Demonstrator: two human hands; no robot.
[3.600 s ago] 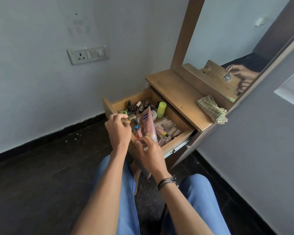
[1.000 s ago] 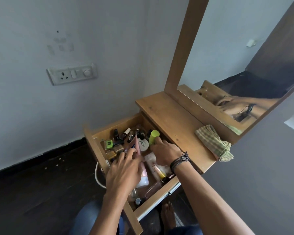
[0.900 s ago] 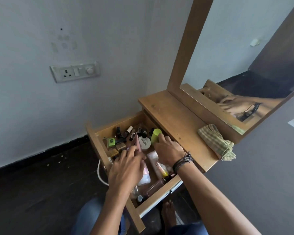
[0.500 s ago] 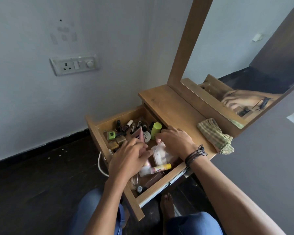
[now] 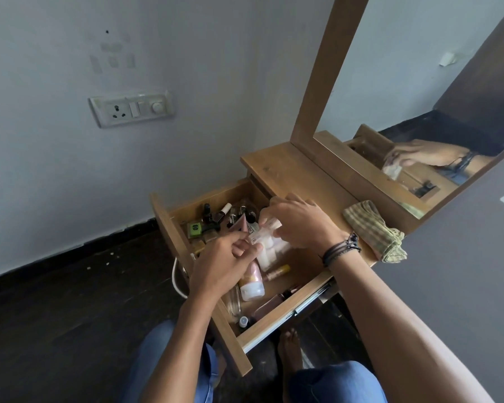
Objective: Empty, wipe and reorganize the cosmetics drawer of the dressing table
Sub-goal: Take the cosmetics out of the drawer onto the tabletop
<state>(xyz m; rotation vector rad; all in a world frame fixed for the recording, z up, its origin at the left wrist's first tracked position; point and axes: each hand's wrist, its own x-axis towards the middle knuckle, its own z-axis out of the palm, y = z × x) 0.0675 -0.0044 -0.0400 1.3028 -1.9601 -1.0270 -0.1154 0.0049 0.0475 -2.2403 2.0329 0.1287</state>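
Note:
The wooden drawer [image 5: 277, 322] of the dressing table stands pulled out and holds several cosmetics. My right hand [image 5: 300, 223] grips a clear plastic pouch [image 5: 271, 251] of small white items, lifted above the drawer's middle. My left hand [image 5: 224, 263] pinches the pouch's near edge, over a pink tube [image 5: 250, 282]. A yellow-capped stick [image 5: 277, 271] lies beside the tube. Small dark bottles [image 5: 216, 218] and a green pot [image 5: 194, 229] crowd the drawer's far left corner.
A checked cloth [image 5: 374, 229] lies on the table top [image 5: 288, 170] at the right, below the framed mirror [image 5: 419, 82]. A wall socket [image 5: 131, 110] sits on the left wall. Dark floor lies left of the drawer; my knees are below it.
My right hand has lifted the clear pouch out of the drawer's contents, and my left hand has come up to its edge. The green bottle is now hidden behind my right hand.

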